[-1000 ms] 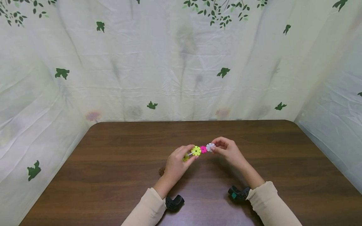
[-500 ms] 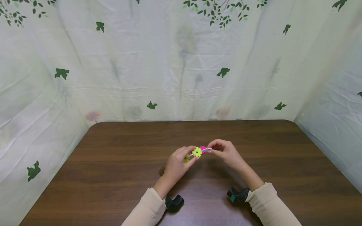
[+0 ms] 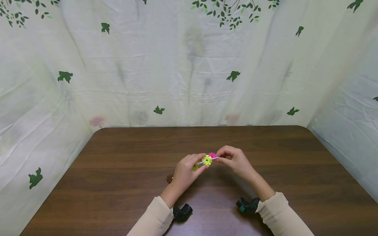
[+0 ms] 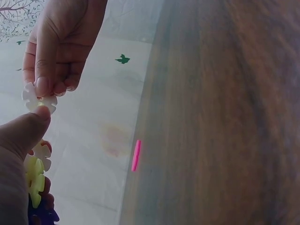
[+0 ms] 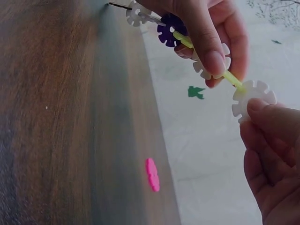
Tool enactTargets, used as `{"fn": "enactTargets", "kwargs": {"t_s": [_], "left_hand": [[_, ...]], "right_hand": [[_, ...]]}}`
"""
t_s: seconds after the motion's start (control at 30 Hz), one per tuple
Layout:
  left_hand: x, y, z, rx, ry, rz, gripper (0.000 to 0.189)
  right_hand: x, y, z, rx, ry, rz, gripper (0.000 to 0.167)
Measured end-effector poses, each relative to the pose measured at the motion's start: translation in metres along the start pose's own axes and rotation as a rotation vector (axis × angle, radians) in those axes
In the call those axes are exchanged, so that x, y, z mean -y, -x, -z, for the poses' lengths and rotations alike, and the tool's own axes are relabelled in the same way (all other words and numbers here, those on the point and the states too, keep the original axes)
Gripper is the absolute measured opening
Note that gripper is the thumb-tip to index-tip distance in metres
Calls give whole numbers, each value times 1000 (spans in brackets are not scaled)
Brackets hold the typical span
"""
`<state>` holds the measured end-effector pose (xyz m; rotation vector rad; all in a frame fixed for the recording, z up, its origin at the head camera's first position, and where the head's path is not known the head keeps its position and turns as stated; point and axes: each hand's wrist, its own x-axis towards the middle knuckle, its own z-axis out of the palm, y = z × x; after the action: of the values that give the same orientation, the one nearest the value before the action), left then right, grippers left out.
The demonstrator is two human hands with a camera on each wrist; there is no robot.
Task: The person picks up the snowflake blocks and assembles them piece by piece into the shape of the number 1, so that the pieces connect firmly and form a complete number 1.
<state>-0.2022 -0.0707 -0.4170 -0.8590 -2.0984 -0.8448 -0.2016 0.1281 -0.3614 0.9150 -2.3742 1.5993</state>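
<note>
My left hand (image 3: 186, 170) holds a chain of notched interlocking discs between thumb and fingers. In the right wrist view the chain runs from a white disc (image 5: 137, 14) through a purple disc (image 5: 169, 31) to yellow and white ones. The yellow disc (image 3: 207, 160) at its right end faces the head camera. My right hand (image 3: 236, 161) pinches a white disc (image 5: 253, 99), which sits edge-on against that yellow disc's rim. A brown disc (image 3: 169, 178) shows behind the left wrist, at the chain's far end. The fingers hide parts of several discs.
A pink disc (image 5: 152, 175) lies flat on the brown wooden table (image 3: 133, 190), just beyond my hands. Black wrist devices (image 3: 182, 212) sit under both forearms. Pale curtains (image 3: 177, 65) with leaf prints enclose the table's back and sides.
The white disc in my right hand has turned from face-on to edge-on and moved left to the yellow disc. My left hand has barely shifted.
</note>
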Motion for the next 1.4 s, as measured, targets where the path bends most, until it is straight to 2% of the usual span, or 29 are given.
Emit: {"fn": "enactTargets", "kwargs": {"t_s": [0.2, 0.37, 0.53, 0.63, 0.77, 1.0, 1.1, 1.23, 1.4], "left_hand": [[1, 0, 0, 6, -3, -33, 36], [0, 0, 1, 21, -9, -28, 35], [-1, 0, 1, 10, -27, -19, 35], [-1, 0, 0, -1, -41, -3, 37], [-1, 0, 0, -2, -50, 36, 39], [-2, -2, 1, 4, -43, 67, 35], [-2, -2, 0, -10, -24, 56, 34], [-3, -2, 0, -18, 3, 31, 34], [-4, -2, 1, 12, 29, 28, 35]], "right_hand": [[4, 1, 0, 5, 68, 86, 9], [4, 1, 0, 10, 100, 114, 10], [-18, 0, -1, 5, 73, 113, 11], [-28, 0, -1, 4, 47, 78, 10], [-29, -1, -1, -5, 25, 13, 9], [-2, 0, -1, -6, -45, -66, 10], [-2, 0, -1, 3, -88, -103, 12], [-15, 0, -3, 21, -150, -114, 13], [-34, 0, -8, 42, -256, -110, 17]]}}
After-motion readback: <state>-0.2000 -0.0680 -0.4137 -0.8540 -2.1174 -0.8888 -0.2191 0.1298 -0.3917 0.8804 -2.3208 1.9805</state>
